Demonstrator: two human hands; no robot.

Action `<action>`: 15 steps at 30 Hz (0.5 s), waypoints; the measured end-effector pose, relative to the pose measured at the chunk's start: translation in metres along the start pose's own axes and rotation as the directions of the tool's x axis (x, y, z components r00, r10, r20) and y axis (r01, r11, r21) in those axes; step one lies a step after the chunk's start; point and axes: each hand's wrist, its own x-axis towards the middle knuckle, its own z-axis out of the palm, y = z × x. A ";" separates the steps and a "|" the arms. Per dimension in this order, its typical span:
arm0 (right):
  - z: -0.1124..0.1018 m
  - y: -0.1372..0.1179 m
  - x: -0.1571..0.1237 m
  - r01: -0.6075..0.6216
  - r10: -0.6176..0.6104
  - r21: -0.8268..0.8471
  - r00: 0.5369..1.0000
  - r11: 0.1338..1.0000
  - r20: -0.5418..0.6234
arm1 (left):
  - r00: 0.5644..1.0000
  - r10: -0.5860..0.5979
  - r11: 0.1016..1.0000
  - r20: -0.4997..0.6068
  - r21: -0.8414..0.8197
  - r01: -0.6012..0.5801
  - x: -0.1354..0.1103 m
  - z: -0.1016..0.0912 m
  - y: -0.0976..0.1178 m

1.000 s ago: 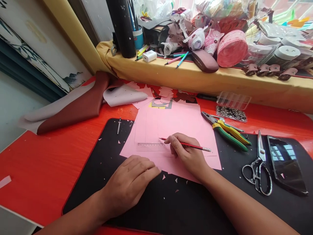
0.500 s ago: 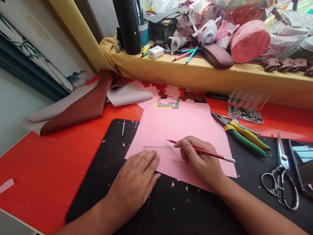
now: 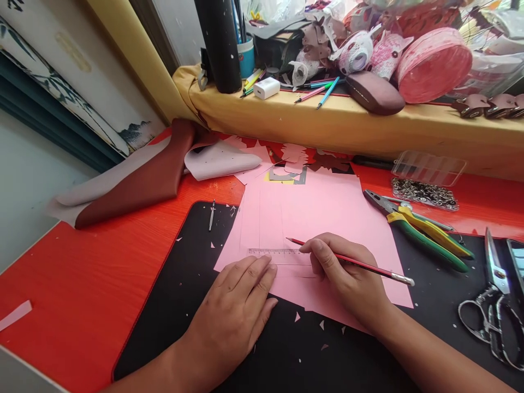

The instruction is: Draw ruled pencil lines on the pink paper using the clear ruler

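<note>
A pink sheet (image 3: 323, 210) with thin pencil lines lies on the black mat (image 3: 164, 322). Across its lower part rests a clear ruler (image 3: 278, 252), partly covered at its right end. My left hand (image 3: 241, 305) lies flat, fingers stretched out, with its fingertips at the ruler's lower edge. A red pencil (image 3: 368, 267) is pinched between the thumb and fingers of my right hand (image 3: 344, 273). Its point sits above the ruler, left of the fingers; whether it touches the sheet I cannot tell.
Pliers (image 3: 421, 232) and scissors (image 3: 493, 305) lie to the right. Behind them is a clear box of small metal parts (image 3: 426, 192). A slim metal tool (image 3: 212, 215) and rolled brown material (image 3: 139, 188) are at the left. A cluttered ledge (image 3: 295, 112) runs along the back.
The whole view has shifted slightly, so things appear a little further right. Both hands, the ruler and the pencil keep nearly the same places on the pink sheet.
</note>
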 end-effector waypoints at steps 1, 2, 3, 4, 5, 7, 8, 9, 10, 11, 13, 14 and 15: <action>0.000 0.000 0.000 -0.007 0.007 0.001 1.000 1.000 0.001 | 1.000 -0.011 1.000 -0.008 0.001 0.011 0.000 0.000 0.000; 0.000 0.000 0.001 -0.016 0.016 0.003 1.000 1.000 0.001 | 1.000 -0.024 1.000 -0.014 0.005 0.024 0.000 -0.001 0.001; 0.001 -0.001 0.001 -0.024 0.024 0.005 1.000 1.000 0.002 | 0.999 -0.038 0.999 -0.018 0.009 0.039 0.000 -0.001 0.001; 0.001 -0.001 0.001 -0.031 0.031 0.007 1.000 0.999 0.003 | 0.998 -0.052 0.999 -0.019 0.015 0.052 0.000 -0.001 0.002; 0.001 -0.001 0.001 -0.033 0.033 0.009 0.999 0.999 0.005 | 0.998 -0.060 0.998 -0.019 0.019 0.060 0.000 -0.001 0.002; 0.001 -0.001 0.001 -0.029 0.029 0.013 1.000 1.000 0.008 | 0.998 -0.064 0.998 -0.014 0.022 0.064 0.000 0.000 0.002; 0.001 -0.001 0.001 -0.027 0.027 0.013 1.000 1.000 0.010 | 0.998 -0.062 0.998 -0.010 0.022 0.062 0.000 0.000 0.002; 0.001 -0.001 0.000 -0.027 0.027 0.013 1.000 1.000 0.011 | 0.998 -0.059 0.998 -0.006 0.022 0.060 0.000 0.001 0.002; 0.001 0.000 0.000 -0.025 0.025 0.011 1.000 1.000 0.010 | 0.998 -0.057 0.998 -0.004 0.022 0.057 0.000 0.001 0.001; 0.000 0.000 0.000 -0.024 0.024 0.008 1.000 1.000 0.010 | 0.998 -0.056 0.998 -0.001 0.021 0.056 0.000 0.002 0.001; 0.000 0.000 0.000 -0.020 0.020 0.003 1.000 1.000 0.012 | 0.998 -0.059 0.998 0.005 0.014 0.059 -0.001 0.002 0.001; 0.000 0.000 0.000 -0.016 0.016 0.002 1.000 1.000 0.013 | 0.998 -0.061 0.998 0.005 0.011 0.061 -0.001 0.002 0.001; 0.000 0.000 0.000 -0.013 0.013 0.001 1.000 1.000 0.013 | 0.998 -0.063 0.998 0.006 0.008 0.063 -0.001 0.003 0.001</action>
